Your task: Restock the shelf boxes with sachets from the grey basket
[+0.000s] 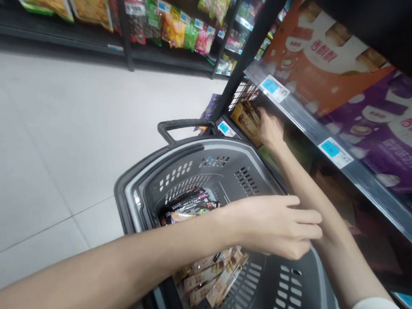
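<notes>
My left hand [279, 225] reaches across the grey shopping basket [228, 167] towards the shelf on the right. Its fingers are stretched out side by side and hold nothing. Under that forearm, several wrapped snack bars [215, 277] lie in the basket, with dark packets [188, 206] farther back. My right hand [270, 129] is pushed into the lower shelf just beyond the basket. It rests against brown packets [246, 120] standing there, and its fingertips are hidden among them.
The black shelf rail [295, 111] carries blue price tags [274, 88]. Large orange and purple boxes [330, 54] stand on the shelf above it. The basket handle [185, 125] points away from me. Pale floor tiles [65, 137] lie to the left, with snack shelves [167, 24] across the aisle.
</notes>
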### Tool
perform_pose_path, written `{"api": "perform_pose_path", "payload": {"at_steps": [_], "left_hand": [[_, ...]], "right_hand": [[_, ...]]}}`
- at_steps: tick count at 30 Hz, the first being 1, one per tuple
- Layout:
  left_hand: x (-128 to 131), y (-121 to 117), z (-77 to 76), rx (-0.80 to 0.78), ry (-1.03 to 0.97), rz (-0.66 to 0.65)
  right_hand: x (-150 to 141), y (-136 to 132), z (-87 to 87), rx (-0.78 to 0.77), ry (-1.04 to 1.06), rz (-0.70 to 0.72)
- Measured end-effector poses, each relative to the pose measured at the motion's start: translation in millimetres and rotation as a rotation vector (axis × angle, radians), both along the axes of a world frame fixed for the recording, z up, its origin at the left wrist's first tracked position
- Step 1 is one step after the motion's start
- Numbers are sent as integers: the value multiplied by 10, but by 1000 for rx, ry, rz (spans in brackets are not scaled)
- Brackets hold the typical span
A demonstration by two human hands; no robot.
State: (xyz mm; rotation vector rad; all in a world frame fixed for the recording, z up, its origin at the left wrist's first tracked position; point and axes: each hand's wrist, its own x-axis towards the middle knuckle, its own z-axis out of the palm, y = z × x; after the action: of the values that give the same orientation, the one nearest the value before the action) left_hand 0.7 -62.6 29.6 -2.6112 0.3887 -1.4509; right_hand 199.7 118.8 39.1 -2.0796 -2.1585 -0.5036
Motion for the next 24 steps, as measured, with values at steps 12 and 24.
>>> {"api": "perform_pose_path", "payload": {"at_steps": [12,24], "left_hand": [[-59,14,32,-39,105,8],[-54,50,-2,-64,160,7]], "right_hand": [[-31,26,-54,-64,-119,-52],[-308,134,88,-180,-224,-101]]}}
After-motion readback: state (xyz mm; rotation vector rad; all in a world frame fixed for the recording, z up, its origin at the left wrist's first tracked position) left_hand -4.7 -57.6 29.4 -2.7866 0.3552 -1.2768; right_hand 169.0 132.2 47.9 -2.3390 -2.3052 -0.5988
